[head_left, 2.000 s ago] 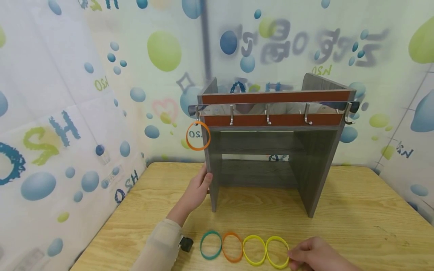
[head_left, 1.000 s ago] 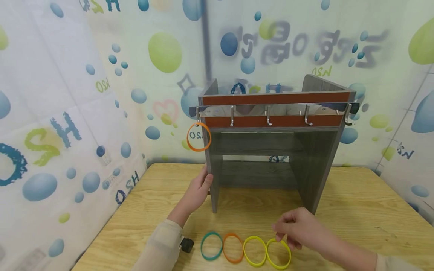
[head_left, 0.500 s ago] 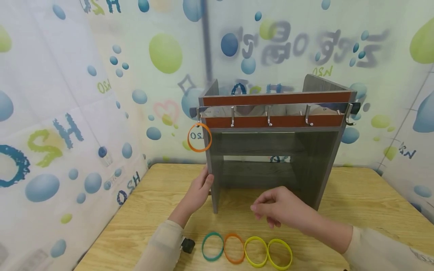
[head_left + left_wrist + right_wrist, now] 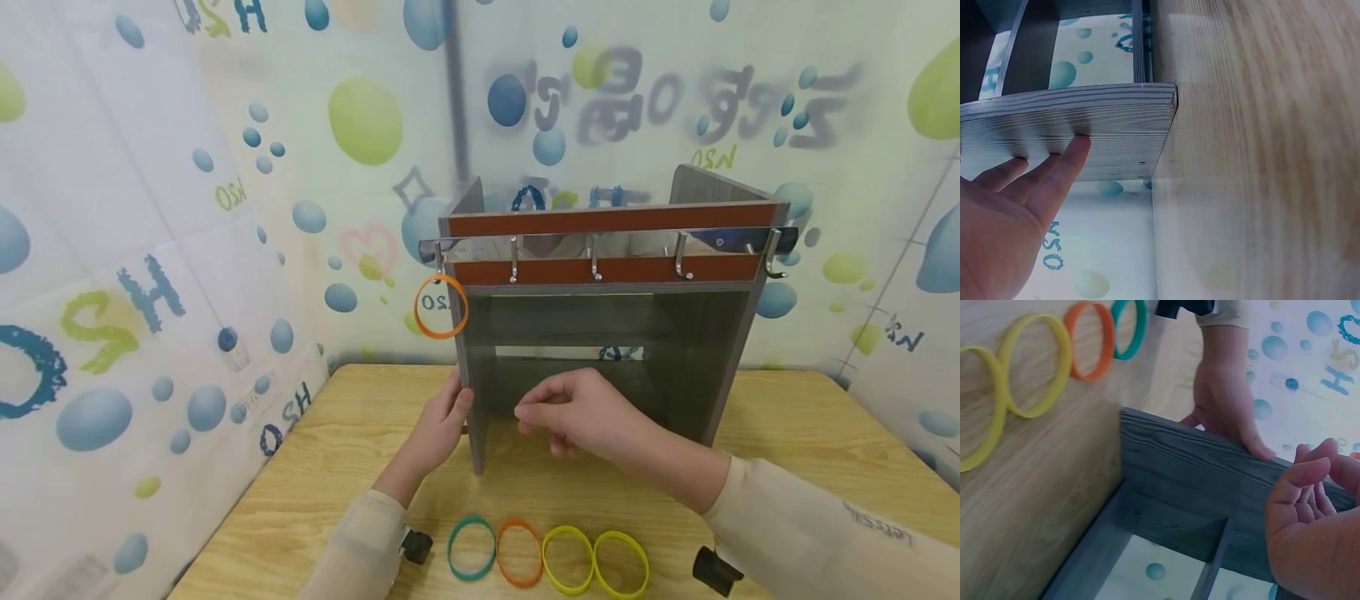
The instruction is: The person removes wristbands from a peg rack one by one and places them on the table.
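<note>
My left hand (image 4: 437, 421) holds the left side panel of a grey wooden shelf unit (image 4: 570, 325). Its thumb lies at the panel's front edge, and in the left wrist view its fingertips touch the outer face. In front of the shelf my right hand (image 4: 581, 412) hovers with fingers loosely bent and nothing visible in them. An orange wristband (image 4: 417, 321) hangs from the leftmost hook of the metal hook rail (image 4: 555, 243). On the table lie a teal wristband (image 4: 451, 558), another orange wristband (image 4: 501, 567) and two yellow wristbands (image 4: 548, 571) in a row.
The shelf unit stands on a wood-grain table (image 4: 810, 467), with several hooks along its front rail. Behind it hangs a patterned curtain (image 4: 300, 150) with blue and green spots. A black wrist camera (image 4: 716, 571) sits near my right sleeve.
My right hand has left the rightmost yellow wristband and moved up and left to the shelf's front. My left hand stays on the side panel; the wristbands keep their places.
</note>
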Demonstrator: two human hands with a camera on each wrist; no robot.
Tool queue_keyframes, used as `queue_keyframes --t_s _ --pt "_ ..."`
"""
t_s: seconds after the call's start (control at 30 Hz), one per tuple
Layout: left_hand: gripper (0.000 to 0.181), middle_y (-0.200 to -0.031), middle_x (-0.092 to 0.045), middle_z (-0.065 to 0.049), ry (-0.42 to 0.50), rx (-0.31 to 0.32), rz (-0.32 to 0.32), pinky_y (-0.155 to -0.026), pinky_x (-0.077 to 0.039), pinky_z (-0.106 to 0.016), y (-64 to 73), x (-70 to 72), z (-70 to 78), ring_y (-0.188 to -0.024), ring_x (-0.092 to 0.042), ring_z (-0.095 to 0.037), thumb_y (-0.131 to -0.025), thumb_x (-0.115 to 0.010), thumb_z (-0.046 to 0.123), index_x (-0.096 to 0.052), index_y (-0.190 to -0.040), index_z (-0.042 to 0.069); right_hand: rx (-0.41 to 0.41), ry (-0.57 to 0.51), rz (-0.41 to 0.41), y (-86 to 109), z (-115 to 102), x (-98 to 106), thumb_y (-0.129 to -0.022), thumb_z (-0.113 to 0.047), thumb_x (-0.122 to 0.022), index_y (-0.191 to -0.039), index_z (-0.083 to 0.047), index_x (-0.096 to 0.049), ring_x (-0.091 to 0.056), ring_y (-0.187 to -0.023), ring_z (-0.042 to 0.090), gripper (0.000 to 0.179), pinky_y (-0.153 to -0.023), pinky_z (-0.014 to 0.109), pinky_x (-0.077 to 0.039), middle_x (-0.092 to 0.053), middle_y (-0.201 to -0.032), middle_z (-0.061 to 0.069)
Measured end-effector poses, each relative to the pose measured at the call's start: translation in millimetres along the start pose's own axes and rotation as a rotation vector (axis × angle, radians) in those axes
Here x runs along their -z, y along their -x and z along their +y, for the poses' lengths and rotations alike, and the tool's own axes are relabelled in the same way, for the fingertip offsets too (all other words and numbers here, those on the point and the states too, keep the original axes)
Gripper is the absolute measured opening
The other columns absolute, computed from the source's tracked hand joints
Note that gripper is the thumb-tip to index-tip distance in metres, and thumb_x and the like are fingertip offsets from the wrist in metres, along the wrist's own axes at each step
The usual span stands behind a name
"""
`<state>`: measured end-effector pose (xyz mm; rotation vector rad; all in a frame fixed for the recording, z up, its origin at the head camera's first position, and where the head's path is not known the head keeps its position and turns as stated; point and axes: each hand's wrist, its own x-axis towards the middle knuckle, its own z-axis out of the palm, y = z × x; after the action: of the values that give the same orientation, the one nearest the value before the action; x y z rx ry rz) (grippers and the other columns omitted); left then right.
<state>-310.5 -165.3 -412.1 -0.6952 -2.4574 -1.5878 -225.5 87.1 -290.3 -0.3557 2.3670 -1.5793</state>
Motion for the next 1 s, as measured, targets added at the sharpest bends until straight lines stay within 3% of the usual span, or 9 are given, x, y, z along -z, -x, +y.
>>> queue_keyframes --t_s 0.27,0.53,0.8,1.0 --pt "0.058 -0.162 -0.050 -0.020 0.004 -0.001 0.011 -0.083 -0.067 -0.047 -0.8 -0.4 2.2 -0.129 -0.065 -0.048 -0.117 -0.036 0.043 -0.019 -0.172 0.037 0.064 -0.009 -0.004 -11.2 -17.2 -11.1 -0.101 -0.025 -0.076 -0.110 -0.010 -0.078 -0.056 -0.057 0.017 0.017 -0.056 0.029 -0.045 -0.078 -0.095 0.004" --pt "0.057 -0.166 -0.047 -0.015 -0.004 0.006 0.013 -0.086 -0.066 -0.050 -0.1 1.1 1.3 -0.136 -0.061 -0.045 -0.117 -0.034 0.044 -0.017 -0.171 0.041 0.150 -0.081 0.052 -25.3 -39.6 -17.8 -0.103 -0.023 -0.074 -0.124 -0.006 -0.071 -0.057 -0.058 0.016 0.028 -0.056 0.028 -0.049 -0.080 -0.106 0.011" --pt "0.056 -0.165 -0.048 -0.018 0.011 0.020 -0.002 -0.088 -0.066 -0.051 0.8 0.6 0.7 -0.136 -0.061 -0.045 -0.117 -0.034 0.044 -0.019 -0.171 0.040 0.193 -0.117 0.114 -36.5 -56.6 -29.0 -0.102 -0.026 -0.075 -0.139 -0.011 -0.064 -0.056 -0.055 0.016 0.042 -0.056 0.028 -0.050 -0.073 -0.092 0.005" --pt "0.056 -0.164 -0.049 -0.015 0.001 0.013 0.008 -0.086 -0.066 -0.049 0.0 0.1 -1.1 -0.135 -0.061 -0.044 -0.117 -0.035 0.045 -0.020 -0.171 0.041 0.211 -0.137 0.126 -41.3 -63.0 -34.4 -0.103 -0.026 -0.075 -0.138 -0.010 -0.063 -0.056 -0.054 0.016 0.041 -0.056 0.028 -0.050 -0.075 -0.098 0.015"
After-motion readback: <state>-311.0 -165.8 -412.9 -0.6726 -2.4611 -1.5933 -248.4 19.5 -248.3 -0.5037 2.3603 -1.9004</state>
